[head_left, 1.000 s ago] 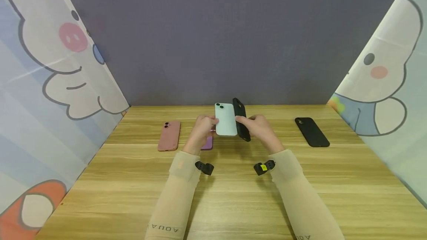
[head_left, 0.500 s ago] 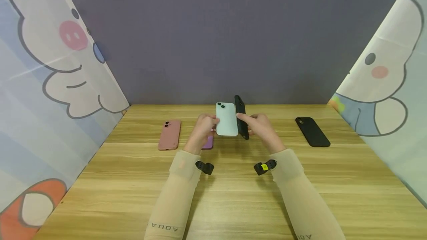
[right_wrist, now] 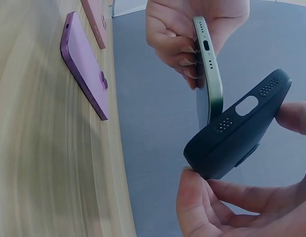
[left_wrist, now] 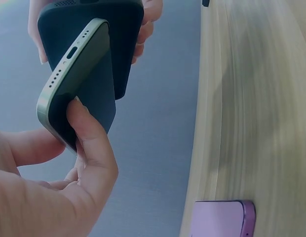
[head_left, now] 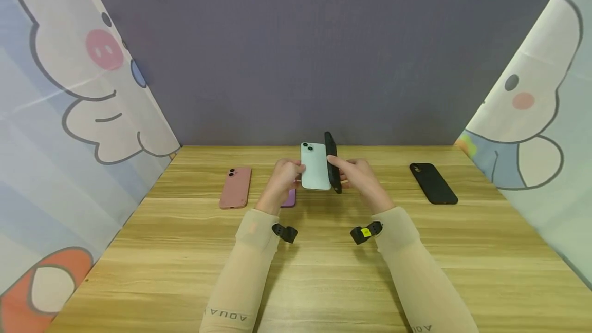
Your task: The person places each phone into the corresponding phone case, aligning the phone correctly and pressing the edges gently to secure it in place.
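Over the table, my left hand (head_left: 284,176) grips a pale green phone (head_left: 315,166) by its left edge, with its back and two camera lenses toward the head camera. A black phone case (head_left: 332,163) stands nearly edge-on at the phone's right side, pinched between the thumb and fingers of my right hand (head_left: 357,174). In the right wrist view, the phone's charging-port end (right_wrist: 207,54) shows next to the case's perforated end (right_wrist: 244,106). Phone and case meet along one long edge; how far the phone lies inside the case cannot be told.
Partly hidden behind my left hand, a purple phone (head_left: 289,199) lies on the wooden table (head_left: 319,276). Further left lies a pink phone (head_left: 236,187). A black case or cased phone (head_left: 433,183) is at the right. A grey panel (head_left: 319,55) rises behind the table.
The black case has turned more edge-on, and its lower end has swung left toward the phone. The pale green phone has shifted slightly right. Both hands keep their hold.
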`<action>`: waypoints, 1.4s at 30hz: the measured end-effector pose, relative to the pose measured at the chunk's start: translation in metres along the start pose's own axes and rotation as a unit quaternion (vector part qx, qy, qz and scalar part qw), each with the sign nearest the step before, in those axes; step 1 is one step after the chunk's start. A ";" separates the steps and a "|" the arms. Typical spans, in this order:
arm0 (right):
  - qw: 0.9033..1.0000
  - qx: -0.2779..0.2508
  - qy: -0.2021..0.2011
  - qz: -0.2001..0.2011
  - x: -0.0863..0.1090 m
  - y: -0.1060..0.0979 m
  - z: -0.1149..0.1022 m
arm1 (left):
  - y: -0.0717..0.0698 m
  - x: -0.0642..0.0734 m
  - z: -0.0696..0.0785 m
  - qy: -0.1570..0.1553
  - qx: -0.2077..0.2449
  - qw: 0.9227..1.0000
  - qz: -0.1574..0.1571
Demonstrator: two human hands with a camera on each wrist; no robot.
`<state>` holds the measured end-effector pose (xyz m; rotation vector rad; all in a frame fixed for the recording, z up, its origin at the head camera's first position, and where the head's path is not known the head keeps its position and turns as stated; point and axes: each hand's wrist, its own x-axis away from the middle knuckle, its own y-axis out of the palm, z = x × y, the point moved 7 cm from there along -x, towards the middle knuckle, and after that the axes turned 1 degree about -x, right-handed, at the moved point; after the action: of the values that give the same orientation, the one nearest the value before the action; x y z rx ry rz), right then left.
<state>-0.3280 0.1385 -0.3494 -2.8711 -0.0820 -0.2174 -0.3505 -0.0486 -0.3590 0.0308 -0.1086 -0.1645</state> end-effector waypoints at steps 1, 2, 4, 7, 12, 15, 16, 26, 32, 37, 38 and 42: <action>1.000 -0.001 0.000 0.000 0.000 0.000 0.000 | 0.000 0.000 0.000 -0.002 0.000 1.000 0.000; 1.000 -0.002 0.001 0.000 0.000 0.001 0.000 | 0.000 0.000 0.000 -0.003 -0.001 1.000 0.000; 1.000 0.000 0.000 0.000 0.000 0.001 -0.001 | 0.001 0.000 0.001 -0.005 -0.003 1.000 -0.003; 1.000 0.000 -0.001 0.001 0.001 0.001 -0.001 | 0.003 0.001 0.002 -0.004 -0.009 1.000 -0.008; 1.000 0.006 -0.002 0.001 0.000 0.002 -0.001 | 0.004 0.002 0.001 -0.005 -0.018 1.000 -0.006; 1.000 0.008 -0.004 0.000 0.000 0.004 -0.001 | 0.004 0.001 0.000 -0.007 -0.022 1.000 -0.004; 1.000 0.009 -0.005 0.000 -0.001 0.004 -0.001 | 0.004 0.000 -0.001 -0.007 -0.023 1.000 -0.004; 1.000 0.022 -0.007 -0.003 0.001 0.008 -0.001 | 0.008 0.001 -0.003 -0.010 -0.023 0.999 -0.022; 0.999 0.036 -0.004 0.000 0.002 0.008 0.000 | 0.010 0.001 -0.003 -0.009 -0.027 0.999 -0.029; 0.998 0.054 0.006 0.009 0.002 0.008 0.001 | 0.010 0.001 -0.004 -0.014 -0.032 0.999 -0.024; 0.998 0.060 0.007 0.014 0.002 0.008 0.001 | 0.010 0.001 -0.004 -0.014 -0.032 0.999 -0.024; 0.996 0.088 0.002 0.032 0.001 0.009 0.001 | 0.011 -0.001 -0.004 -0.011 -0.031 0.999 -0.026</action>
<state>-0.3266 0.1305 -0.3519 -2.6923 -0.0083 -0.1945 -0.3490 -0.0377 -0.3627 -0.0296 -0.1238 -0.2203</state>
